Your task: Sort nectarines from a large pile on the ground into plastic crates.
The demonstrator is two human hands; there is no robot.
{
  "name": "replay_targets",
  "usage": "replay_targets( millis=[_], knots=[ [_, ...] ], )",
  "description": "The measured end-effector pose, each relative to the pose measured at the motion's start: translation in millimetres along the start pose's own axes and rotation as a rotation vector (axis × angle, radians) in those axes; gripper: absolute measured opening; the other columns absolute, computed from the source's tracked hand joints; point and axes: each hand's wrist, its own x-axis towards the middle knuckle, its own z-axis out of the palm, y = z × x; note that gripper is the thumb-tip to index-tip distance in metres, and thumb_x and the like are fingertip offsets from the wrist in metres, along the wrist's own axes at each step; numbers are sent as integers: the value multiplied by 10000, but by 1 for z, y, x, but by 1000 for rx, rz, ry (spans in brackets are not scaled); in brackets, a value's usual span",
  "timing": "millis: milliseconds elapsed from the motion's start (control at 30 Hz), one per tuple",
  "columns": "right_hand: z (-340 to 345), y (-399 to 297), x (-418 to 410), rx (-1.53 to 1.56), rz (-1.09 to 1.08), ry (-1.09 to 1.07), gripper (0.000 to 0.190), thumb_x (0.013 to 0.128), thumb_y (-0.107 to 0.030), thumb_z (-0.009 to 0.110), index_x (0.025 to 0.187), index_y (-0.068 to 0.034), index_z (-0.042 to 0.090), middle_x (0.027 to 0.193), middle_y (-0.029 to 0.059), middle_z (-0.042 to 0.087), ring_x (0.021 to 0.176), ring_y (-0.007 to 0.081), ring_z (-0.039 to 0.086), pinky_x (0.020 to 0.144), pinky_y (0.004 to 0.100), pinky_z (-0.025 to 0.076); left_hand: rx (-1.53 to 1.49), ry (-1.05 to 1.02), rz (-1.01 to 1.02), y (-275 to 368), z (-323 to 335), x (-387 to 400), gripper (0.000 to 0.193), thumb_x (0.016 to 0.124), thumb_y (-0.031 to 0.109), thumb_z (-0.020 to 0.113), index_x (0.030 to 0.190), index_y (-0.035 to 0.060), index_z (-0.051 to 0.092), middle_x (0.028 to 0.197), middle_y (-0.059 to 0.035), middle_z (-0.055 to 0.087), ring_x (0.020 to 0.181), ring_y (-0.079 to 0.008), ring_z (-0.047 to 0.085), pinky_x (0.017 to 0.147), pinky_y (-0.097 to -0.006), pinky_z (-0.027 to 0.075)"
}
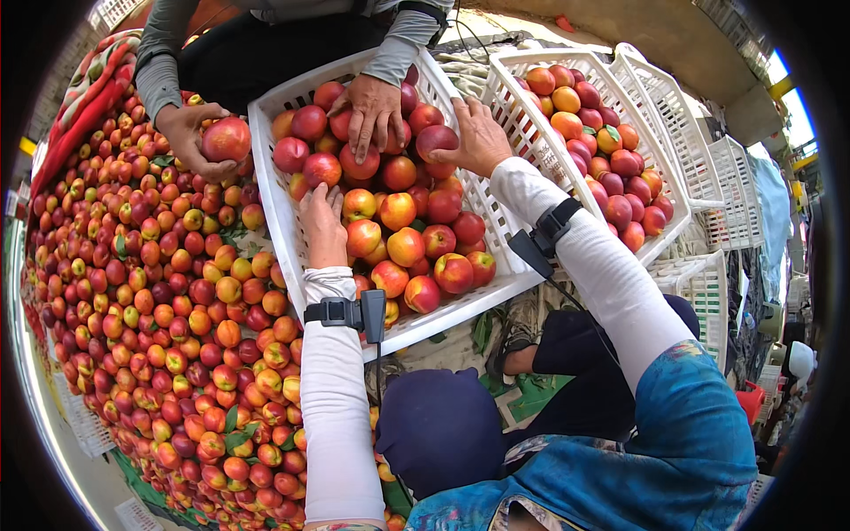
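Observation:
A white plastic crate full of red and yellow nectarines is tilted in front of me. My left hand is inside it by the left wall, fingertips against the fruit; its palm side is hidden. At the right rim, my right hand has its fingers spread, and the thumb touches a dark red nectarine. Opposite me, a co-worker's hand rests on fruit in the same crate. The co-worker's other hand holds a large nectarine outside the left wall.
A big heap of loose nectarines spreads along the left, with a red patterned blanket at its far edge. On the right stands a second filled white crate. Other white crates stand beyond it. Cables run from bands on my forearms.

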Motion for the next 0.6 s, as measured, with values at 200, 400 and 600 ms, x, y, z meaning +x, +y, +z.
replay_targets(
  millis=[200,400,600],
  knots=[
    [-3,-1,2,-20,9,-110,951,607,-542,777,1268,51,438,1381,282,346,1277,406,363,1053,420,341,-8,-32,-20,3,3,-4,419,918,130,490,1271,-42,347,1326,-202,410,1193,-382,485,1000,-430,427],
    [-7,-5,1,-1,39,-135,925,612,-510,784,1280,29,439,1401,269,328,1295,388,357,1046,412,358,-175,40,-89,-2,1,1,437,960,156,343,1348,-35,279,1345,-219,393,1207,-365,479,1034,-442,387],
    [-9,-6,2,-1,44,-155,924,618,-520,777,1299,4,437,1407,275,320,1296,391,360,1035,418,372,-184,28,-67,-7,-1,-1,502,884,8,337,1384,36,303,1351,-172,377,1189,-369,488,1032,-433,386]
  ],
)
